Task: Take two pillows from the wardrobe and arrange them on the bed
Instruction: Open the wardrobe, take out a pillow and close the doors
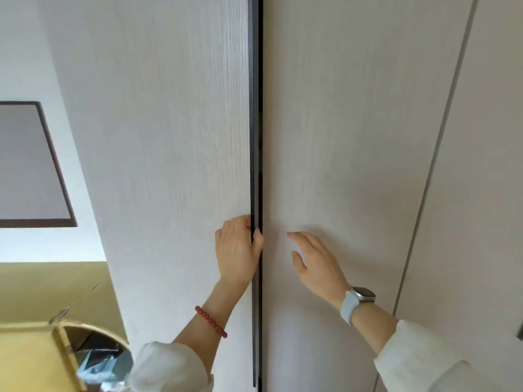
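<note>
Two tall pale wood-grain wardrobe doors fill the view, meeting at a dark vertical handle strip [256, 137]. My left hand [237, 247] grips the edge of the left wardrobe door [169, 137], fingers hooked behind the dark strip and thumb on its front. My right hand [314, 261] hovers with fingers spread just in front of the right wardrobe door [339, 137], holding nothing. The doors look shut or barely parted. No pillows and no bed are in view.
A further door panel [481, 165] stands at the right. On the left are a white wall with a dark-framed picture [31, 165], a yellow-green wall panel [51, 287], and a gold-framed round mirror [96, 355] low down.
</note>
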A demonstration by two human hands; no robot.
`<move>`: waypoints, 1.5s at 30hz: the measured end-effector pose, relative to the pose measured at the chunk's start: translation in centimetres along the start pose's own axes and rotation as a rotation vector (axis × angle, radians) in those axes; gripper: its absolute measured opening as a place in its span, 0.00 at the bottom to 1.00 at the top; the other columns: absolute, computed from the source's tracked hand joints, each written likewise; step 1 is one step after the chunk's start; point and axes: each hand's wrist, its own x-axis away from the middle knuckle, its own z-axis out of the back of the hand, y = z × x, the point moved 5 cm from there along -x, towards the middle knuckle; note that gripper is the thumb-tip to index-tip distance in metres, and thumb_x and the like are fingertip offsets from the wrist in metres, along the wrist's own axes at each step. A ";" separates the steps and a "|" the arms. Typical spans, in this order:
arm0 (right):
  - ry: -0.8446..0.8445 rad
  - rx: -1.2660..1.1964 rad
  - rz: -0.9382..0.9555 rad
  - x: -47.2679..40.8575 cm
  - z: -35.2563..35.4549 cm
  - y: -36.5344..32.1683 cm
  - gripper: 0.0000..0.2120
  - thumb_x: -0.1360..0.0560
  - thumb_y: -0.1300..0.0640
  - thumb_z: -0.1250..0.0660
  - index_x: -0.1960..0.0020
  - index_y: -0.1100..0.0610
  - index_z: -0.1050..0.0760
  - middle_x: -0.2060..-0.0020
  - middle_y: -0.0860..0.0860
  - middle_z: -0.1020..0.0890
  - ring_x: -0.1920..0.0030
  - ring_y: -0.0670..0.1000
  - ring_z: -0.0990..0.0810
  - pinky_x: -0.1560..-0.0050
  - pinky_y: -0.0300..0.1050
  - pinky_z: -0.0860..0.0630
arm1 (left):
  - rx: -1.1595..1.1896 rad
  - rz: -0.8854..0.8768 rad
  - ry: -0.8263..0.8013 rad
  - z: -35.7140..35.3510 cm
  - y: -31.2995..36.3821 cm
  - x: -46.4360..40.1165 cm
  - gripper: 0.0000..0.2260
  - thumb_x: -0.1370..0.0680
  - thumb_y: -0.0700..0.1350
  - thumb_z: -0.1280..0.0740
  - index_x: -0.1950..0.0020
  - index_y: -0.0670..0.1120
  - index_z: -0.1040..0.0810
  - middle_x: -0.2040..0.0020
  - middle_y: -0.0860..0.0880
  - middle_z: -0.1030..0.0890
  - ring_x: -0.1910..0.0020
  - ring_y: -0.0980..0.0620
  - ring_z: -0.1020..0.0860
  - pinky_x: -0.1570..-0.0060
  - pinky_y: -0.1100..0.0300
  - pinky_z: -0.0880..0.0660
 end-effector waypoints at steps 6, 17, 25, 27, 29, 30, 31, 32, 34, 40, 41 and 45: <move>-0.056 -0.463 -0.034 6.3 -2.1 -7.8 0.12 0.24 0.60 0.39 0.41 0.55 0.26 0.52 0.48 0.19 0.51 0.46 0.21 0.50 0.31 0.25 | 0.189 -0.019 -0.014 9.2 -0.6 4.5 0.02 0.28 0.39 0.34 0.58 0.42 0.27 0.64 0.51 0.26 0.64 0.51 0.28 0.56 0.49 0.28; -0.244 -0.918 0.170 9.9 -9.0 -26.4 0.14 0.26 0.53 0.39 0.40 0.49 0.28 0.48 0.46 0.22 0.47 0.44 0.23 0.50 0.38 0.22 | 0.164 0.027 0.123 26.7 -7.6 11.0 0.07 0.23 0.48 0.40 0.47 0.51 0.29 0.53 0.63 0.27 0.53 0.67 0.28 0.54 0.75 0.33; -0.419 -0.740 0.394 9.6 -14.5 -35.8 0.23 0.24 0.57 0.39 0.31 0.49 0.39 0.31 0.47 0.32 0.31 0.45 0.37 0.33 0.42 0.37 | 0.055 0.239 0.388 34.8 -14.1 13.0 0.15 0.21 0.38 0.44 0.35 0.45 0.31 0.46 0.67 0.29 0.46 0.76 0.31 0.49 0.80 0.36; -0.434 -0.707 0.409 9.2 -15.3 -36.9 0.23 0.24 0.58 0.39 0.30 0.51 0.39 0.31 0.48 0.33 0.30 0.46 0.38 0.33 0.39 0.40 | -0.004 0.280 0.402 36.2 -15.3 12.6 0.16 0.21 0.36 0.44 0.34 0.42 0.31 0.45 0.67 0.29 0.46 0.77 0.32 0.49 0.81 0.37; -0.438 -0.692 0.400 8.7 -15.6 -37.3 0.22 0.24 0.60 0.40 0.31 0.53 0.38 0.31 0.50 0.32 0.31 0.48 0.37 0.34 0.40 0.40 | -0.101 0.311 0.395 37.0 -15.9 12.6 0.18 0.22 0.35 0.44 0.32 0.42 0.33 0.40 0.58 0.26 0.42 0.63 0.28 0.45 0.73 0.34; -0.428 -0.691 0.391 8.5 -15.6 -37.3 0.21 0.24 0.61 0.40 0.32 0.54 0.36 0.32 0.50 0.31 0.31 0.48 0.36 0.34 0.40 0.39 | -0.182 0.320 0.405 37.0 -15.9 12.9 0.20 0.23 0.34 0.43 0.31 0.41 0.34 0.37 0.49 0.26 0.41 0.52 0.27 0.42 0.64 0.32; -0.412 -0.695 0.378 8.2 -15.5 -37.0 0.20 0.24 0.62 0.40 0.33 0.54 0.35 0.34 0.51 0.29 0.32 0.49 0.34 0.34 0.41 0.37 | -0.280 0.325 0.430 36.7 -15.7 13.4 0.21 0.25 0.32 0.42 0.31 0.40 0.34 0.36 0.41 0.27 0.40 0.43 0.29 0.41 0.55 0.33; -0.393 -0.695 0.364 7.8 -15.3 -36.5 0.19 0.24 0.63 0.40 0.34 0.55 0.33 0.35 0.52 0.27 0.34 0.50 0.32 0.34 0.42 0.36 | -0.375 0.321 0.462 36.2 -15.1 14.0 0.22 0.27 0.32 0.40 0.32 0.40 0.33 0.36 0.37 0.29 0.40 0.39 0.30 0.41 0.49 0.34; -0.358 -0.676 0.335 7.3 -14.9 -34.7 0.17 0.24 0.64 0.40 0.35 0.57 0.32 0.38 0.53 0.25 0.36 0.51 0.30 0.35 0.44 0.34 | -0.465 0.240 0.471 34.2 -13.5 15.2 0.21 0.29 0.32 0.40 0.35 0.40 0.30 0.38 0.36 0.28 0.40 0.39 0.30 0.42 0.48 0.34; -0.279 -0.533 0.212 5.7 -12.6 -24.3 0.14 0.24 0.66 0.41 0.40 0.60 0.28 0.44 0.56 0.22 0.42 0.54 0.25 0.40 0.47 0.28 | -0.389 0.151 0.049 24.0 -12.4 14.7 0.17 0.28 0.38 0.39 0.40 0.42 0.27 0.42 0.39 0.23 0.44 0.42 0.27 0.51 0.50 0.30; -0.272 -0.511 0.173 5.4 -12.1 -22.1 0.14 0.24 0.66 0.42 0.40 0.59 0.28 0.44 0.55 0.22 0.42 0.54 0.25 0.40 0.47 0.28 | -0.363 0.170 -0.007 22.1 -12.5 13.9 0.17 0.29 0.37 0.38 0.41 0.41 0.26 0.42 0.39 0.23 0.46 0.39 0.26 0.52 0.49 0.29; -0.188 -0.393 0.049 3.6 -9.3 -13.5 0.14 0.25 0.67 0.42 0.40 0.60 0.28 0.44 0.57 0.22 0.41 0.55 0.26 0.40 0.46 0.30 | -0.266 0.127 -0.193 13.6 -11.6 9.9 0.15 0.29 0.34 0.34 0.43 0.39 0.25 0.42 0.37 0.24 0.47 0.35 0.26 0.53 0.45 0.28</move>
